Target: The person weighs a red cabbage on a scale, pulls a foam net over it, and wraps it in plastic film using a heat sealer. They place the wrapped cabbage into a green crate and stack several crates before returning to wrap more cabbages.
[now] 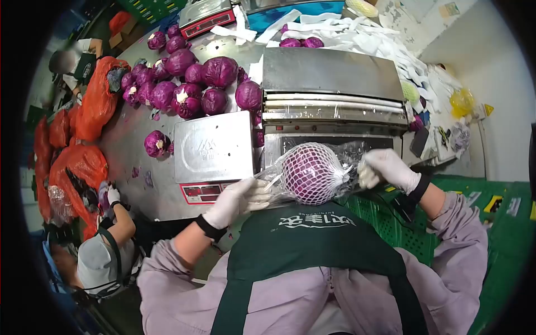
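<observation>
A red cabbage (308, 174) in a white foam net sits in front of my body, at the front of the wrapping machine (335, 72). Clear plastic film (353, 153) stretches around it and out to both sides. On the left, my white-gloved left hand (240, 198) has its fingers pressed together on the film's edge, beside the cabbage. My right hand (385, 169), also gloved, is closed in a fist on the gathered film at the other side. Part of the film's edge is hidden inside my fingers.
Left of the machine stands a scale (214, 148), with a pile of bare red cabbages (181, 100) behind it. White foam nets (368, 33) heap behind the machine. Orange sacks (97, 103) and two co-workers (106, 259) are at left. Green crates (402, 223) stand at right.
</observation>
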